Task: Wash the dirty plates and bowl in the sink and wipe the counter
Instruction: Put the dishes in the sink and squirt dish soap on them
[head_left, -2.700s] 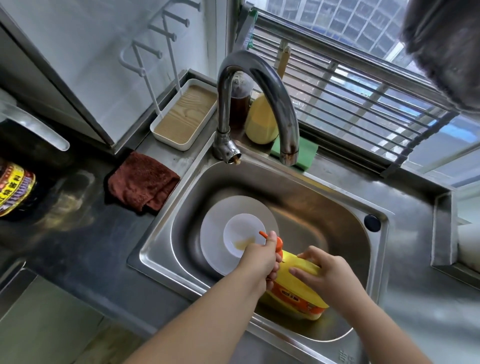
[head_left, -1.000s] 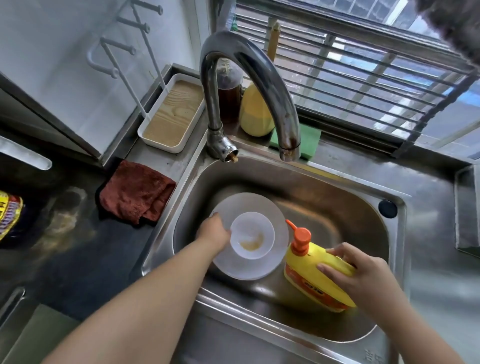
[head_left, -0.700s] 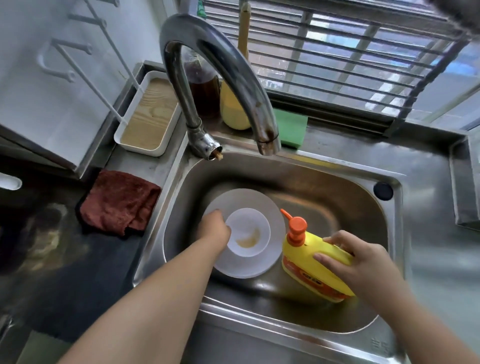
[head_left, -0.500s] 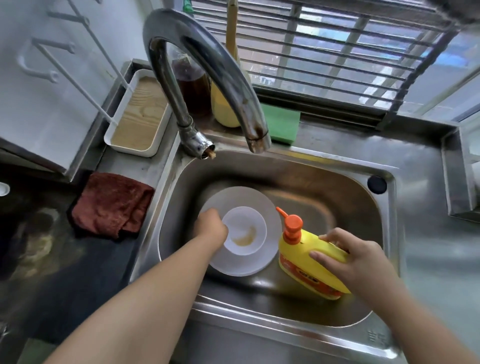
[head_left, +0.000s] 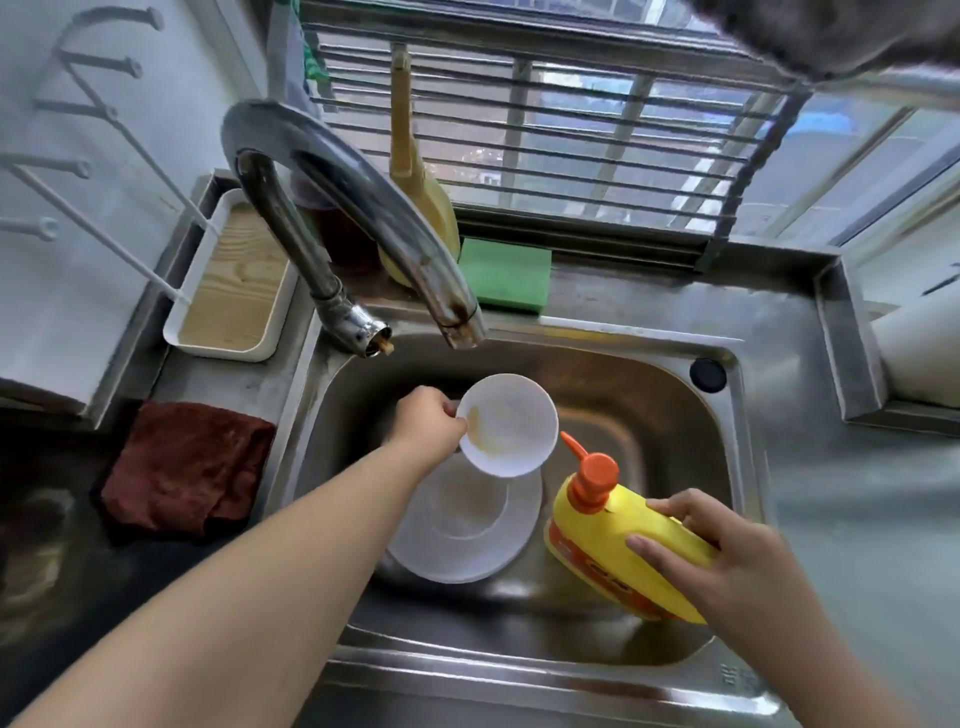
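head view: bowl (head_left: 508, 425) is pinched at its rim by the left hand (head_left: 429, 422), raised over the plate (head_left: 462, 525) in the sink (head_left: 724, 467); soap bottle (head_left: 623, 545) is gripped by the right hand (head_left: 727, 561). bowl is best tilted under the pump nozzle, soap aimed at the yellowish residue, rim held firmly.

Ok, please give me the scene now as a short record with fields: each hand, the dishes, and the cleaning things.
left hand: holds bowl by its rim, above the plate
right hand: grips tilted soap bottle
plate: lies in sink
bowl state: yellowish residue inside
faucet: no water visible
sponge: behind sink
cloth: left of sink
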